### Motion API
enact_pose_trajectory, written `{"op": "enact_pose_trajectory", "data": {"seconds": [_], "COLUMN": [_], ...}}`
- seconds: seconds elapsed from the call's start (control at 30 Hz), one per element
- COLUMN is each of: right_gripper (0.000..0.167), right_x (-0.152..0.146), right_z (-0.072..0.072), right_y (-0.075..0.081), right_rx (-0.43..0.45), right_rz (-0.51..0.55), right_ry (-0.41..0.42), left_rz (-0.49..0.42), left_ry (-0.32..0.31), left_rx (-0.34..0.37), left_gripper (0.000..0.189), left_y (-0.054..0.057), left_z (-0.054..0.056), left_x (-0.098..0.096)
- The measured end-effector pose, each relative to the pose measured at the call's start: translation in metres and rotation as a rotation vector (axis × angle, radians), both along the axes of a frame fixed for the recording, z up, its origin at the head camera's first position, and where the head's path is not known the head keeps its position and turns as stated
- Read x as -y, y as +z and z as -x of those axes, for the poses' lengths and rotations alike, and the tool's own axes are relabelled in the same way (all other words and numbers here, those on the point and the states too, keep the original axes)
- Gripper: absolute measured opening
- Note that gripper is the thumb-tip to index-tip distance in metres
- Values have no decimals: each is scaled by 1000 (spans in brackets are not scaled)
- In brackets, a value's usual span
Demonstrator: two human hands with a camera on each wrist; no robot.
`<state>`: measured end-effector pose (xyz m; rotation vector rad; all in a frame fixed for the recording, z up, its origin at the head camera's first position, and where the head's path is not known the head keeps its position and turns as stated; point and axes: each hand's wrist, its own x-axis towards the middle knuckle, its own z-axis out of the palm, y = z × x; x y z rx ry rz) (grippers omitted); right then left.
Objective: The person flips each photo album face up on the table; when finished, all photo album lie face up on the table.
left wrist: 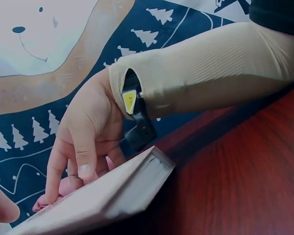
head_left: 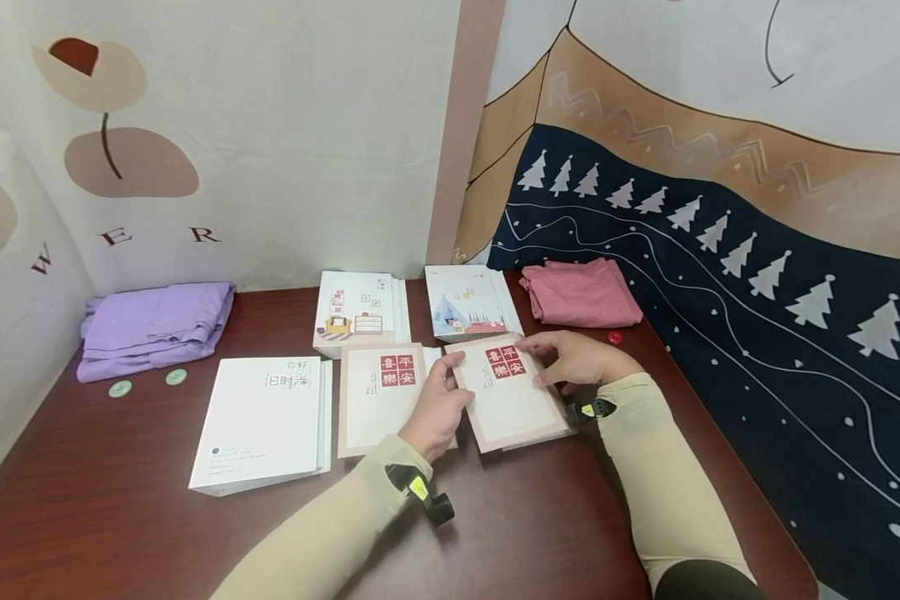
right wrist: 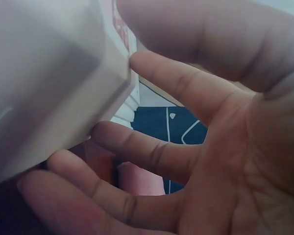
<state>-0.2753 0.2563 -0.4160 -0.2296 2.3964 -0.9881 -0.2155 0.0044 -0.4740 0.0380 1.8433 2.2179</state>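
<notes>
Both hands hold a thick beige-edged book (head_left: pixel 510 412) with a red four-character block on its white cover. My left hand (head_left: pixel 437 410) grips its left edge, the thumb lying over the cover. On the opposite side, my right hand (head_left: pixel 588 358) pinches the upper right edge, its thumb on the cover and other fingers at the side and underneath, as the right wrist view shows. In the left wrist view the book (left wrist: pixel 103 198) is tilted, its thick lower end facing the camera. A matching book (head_left: pixel 363 417) lies just left, partly behind my left hand.
A white book (head_left: pixel 262 425) lies at left; two illustrated books (head_left: pixel 360 312) (head_left: pixel 468 304) stand behind. Folded purple cloth (head_left: pixel 157 325) and two green buttons (head_left: pixel 120 389) (head_left: pixel 176 377) are far left. Folded pink cloth (head_left: pixel 581 293) and a red button (head_left: pixel 615 337) are right, beside the patterned fabric wall (head_left: pixel 757 367).
</notes>
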Motion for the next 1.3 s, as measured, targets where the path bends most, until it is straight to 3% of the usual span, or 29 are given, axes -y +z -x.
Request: {"op": "enact_pose_trajectory", "data": {"seconds": [0.23,0.47,0.63,0.77,1.07,1.17,1.3], "right_gripper": [79,73,70,72,85,86,76], "right_x": [5,15,26,31,44,46,44], "right_z": [-2,-4,-11,-19,-42,-47,-48], "right_y": [-1,3,14,23,45,51,54], "right_rx": [2,-78,-123,-117,-116,-120,-144], "right_rz": [56,44,42,117,350,358,353], "right_ry": [0,-7,-14,6,60,59,52], "left_rz": [21,-54,-113,-124,-181,-151,-109], "left_ry": [-22,-56,-114,-178,-339,-371,-409], "left_rx": [-69,-166,-255,-292,-266,-261,-247], "left_gripper": [72,75,79,83,79,81,82], "left_y": [6,15,21,22,20,19,16], "left_z": [3,0,-6,-8,-4,-2,1], "left_x": [8,12,13,13,13,14,16]}}
